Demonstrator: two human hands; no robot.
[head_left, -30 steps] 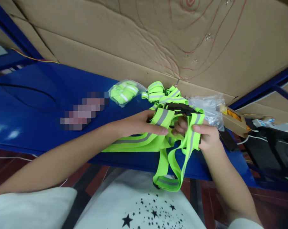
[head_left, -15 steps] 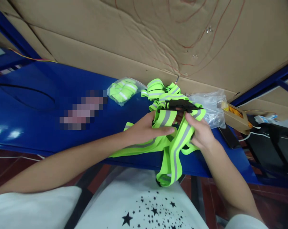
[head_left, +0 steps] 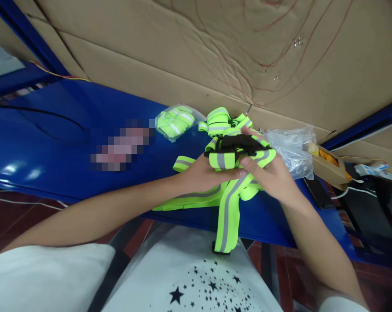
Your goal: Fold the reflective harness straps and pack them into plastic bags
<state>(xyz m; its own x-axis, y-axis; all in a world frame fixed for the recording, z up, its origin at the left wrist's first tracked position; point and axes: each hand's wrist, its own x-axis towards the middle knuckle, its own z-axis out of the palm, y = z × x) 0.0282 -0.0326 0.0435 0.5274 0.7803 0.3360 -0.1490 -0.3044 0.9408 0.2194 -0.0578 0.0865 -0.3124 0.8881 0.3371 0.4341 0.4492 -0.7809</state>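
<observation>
A neon-yellow reflective strap with a grey stripe and a black buckle is held between both hands above the blue table. My left hand grips the folded band below the buckle, its thumb stretched along the front. From the other side, my right hand closes on the strap, thumb over the band near the buckle's right end. One length hangs past the table edge, ending in a black slider. Another length runs left under my left hand. Behind the buckle lie more rolled reflective straps.
A clear bag of folded neon straps lies on the blue table by the cardboard wall. Right of the hands are a crumpled plastic bag, a small cardboard box and a dark phone-like slab. A blurred-out patch covers something at left.
The front band has been folded up shorter under the buckle. My right hand has come inward over the strap, and the hanging end now falls straighter. The whole view has shifted slightly.
</observation>
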